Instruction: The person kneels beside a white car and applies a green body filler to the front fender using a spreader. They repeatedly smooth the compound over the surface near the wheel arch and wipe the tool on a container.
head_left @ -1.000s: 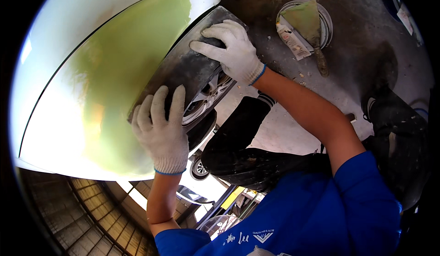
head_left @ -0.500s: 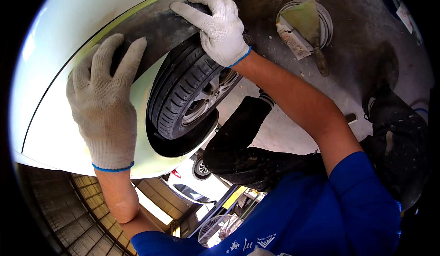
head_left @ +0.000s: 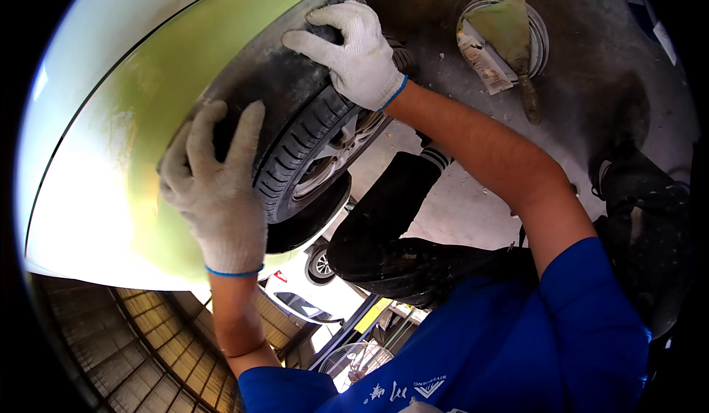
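Note:
A long, flat black sheet (head_left: 269, 66), its exact kind hard to make out, lies along the car's fender above the wheel arch. My left hand (head_left: 221, 202), in a white knit glove, grips its near-left end with the fingers bent over it. At the far-right end, my right hand (head_left: 363, 58), gloved too, holds the sheet with thumb and fingers apart on its surface. Beside the sheet the fender panel (head_left: 177, 62) shows a wide yellow-green patch with blurred edges on white paint. The sheet hides part of the tire (head_left: 310, 147) and the arch edge.
On the concrete floor at the far right stands a round can (head_left: 543, 29) with a putty knife (head_left: 517, 40) and a white printed tube (head_left: 480, 62) on top. My bent legs in black trousers (head_left: 443, 265) are close to the wheel. Another white car (head_left: 306, 295) and a fan (head_left: 354, 361) appear behind.
Both hands have shifted right and down with the black sheet, the left hand farther. The sheet now overlaps the wheel more, and much more of the yellow-green patch is uncovered.

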A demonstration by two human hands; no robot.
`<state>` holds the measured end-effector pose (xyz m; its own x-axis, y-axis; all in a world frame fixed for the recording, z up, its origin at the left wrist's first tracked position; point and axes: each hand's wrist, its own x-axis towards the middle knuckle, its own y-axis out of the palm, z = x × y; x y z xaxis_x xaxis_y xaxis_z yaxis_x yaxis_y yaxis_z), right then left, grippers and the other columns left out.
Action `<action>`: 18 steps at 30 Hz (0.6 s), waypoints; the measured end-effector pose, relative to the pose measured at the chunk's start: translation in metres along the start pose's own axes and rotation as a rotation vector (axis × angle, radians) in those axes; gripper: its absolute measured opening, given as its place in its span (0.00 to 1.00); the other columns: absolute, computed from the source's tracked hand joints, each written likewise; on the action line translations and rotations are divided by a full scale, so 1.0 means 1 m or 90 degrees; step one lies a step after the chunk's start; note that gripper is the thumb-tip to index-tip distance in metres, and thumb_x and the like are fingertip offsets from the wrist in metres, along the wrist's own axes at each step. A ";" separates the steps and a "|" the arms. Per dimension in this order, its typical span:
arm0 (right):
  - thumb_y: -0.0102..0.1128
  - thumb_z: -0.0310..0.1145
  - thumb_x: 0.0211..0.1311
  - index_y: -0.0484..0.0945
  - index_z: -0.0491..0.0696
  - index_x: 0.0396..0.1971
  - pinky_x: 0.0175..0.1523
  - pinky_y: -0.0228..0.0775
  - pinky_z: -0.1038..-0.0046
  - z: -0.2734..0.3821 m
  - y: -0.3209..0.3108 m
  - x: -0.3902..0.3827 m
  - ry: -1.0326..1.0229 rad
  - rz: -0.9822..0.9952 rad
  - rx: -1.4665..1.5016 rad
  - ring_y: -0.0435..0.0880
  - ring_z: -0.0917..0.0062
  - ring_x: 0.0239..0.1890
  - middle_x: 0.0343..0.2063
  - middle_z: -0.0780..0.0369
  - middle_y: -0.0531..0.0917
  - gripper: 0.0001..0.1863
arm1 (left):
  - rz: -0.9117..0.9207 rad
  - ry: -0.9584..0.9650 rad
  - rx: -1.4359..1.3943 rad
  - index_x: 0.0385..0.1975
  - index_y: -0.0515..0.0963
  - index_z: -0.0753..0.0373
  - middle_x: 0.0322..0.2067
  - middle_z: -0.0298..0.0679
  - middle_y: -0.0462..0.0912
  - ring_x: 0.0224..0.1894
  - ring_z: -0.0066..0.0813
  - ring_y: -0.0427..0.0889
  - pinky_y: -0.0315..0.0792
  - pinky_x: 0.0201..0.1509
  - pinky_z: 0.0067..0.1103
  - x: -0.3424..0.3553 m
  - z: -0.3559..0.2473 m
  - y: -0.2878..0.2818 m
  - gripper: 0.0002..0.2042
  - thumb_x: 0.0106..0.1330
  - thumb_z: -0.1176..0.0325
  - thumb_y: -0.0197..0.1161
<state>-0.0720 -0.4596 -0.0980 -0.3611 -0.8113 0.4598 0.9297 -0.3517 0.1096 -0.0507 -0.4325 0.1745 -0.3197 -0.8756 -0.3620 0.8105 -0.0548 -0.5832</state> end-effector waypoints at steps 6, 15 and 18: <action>0.58 0.34 0.64 0.83 0.74 0.56 0.70 0.64 0.54 -0.013 -0.011 -0.038 -0.046 0.134 -0.036 0.77 0.66 0.58 0.52 0.66 0.80 0.22 | -0.055 -0.078 -0.042 0.54 0.85 0.36 0.58 0.26 0.79 0.60 0.36 0.73 0.66 0.65 0.37 -0.049 -0.043 0.047 0.29 0.55 0.78 0.65; 0.63 0.22 0.49 0.84 0.69 0.56 0.67 0.67 0.57 -0.002 -0.060 -0.048 0.041 0.171 -0.038 0.77 0.62 0.57 0.50 0.68 0.82 0.33 | 0.030 -0.024 -0.163 0.56 0.84 0.41 0.56 0.30 0.80 0.59 0.40 0.77 0.68 0.67 0.40 -0.042 -0.062 0.012 0.29 0.55 0.80 0.66; 0.62 0.21 0.50 0.85 0.69 0.56 0.68 0.66 0.57 0.003 -0.063 -0.033 0.057 0.151 -0.031 0.77 0.62 0.57 0.50 0.68 0.82 0.33 | 0.038 -0.009 -0.130 0.54 0.85 0.43 0.56 0.30 0.81 0.60 0.40 0.77 0.68 0.67 0.39 -0.031 -0.057 -0.002 0.26 0.55 0.77 0.69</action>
<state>-0.1184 -0.4093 -0.1170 -0.1399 -0.9110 0.3879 0.9853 -0.1667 -0.0362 -0.0707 -0.3774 0.1457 -0.2657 -0.8813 -0.3908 0.7112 0.0945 -0.6966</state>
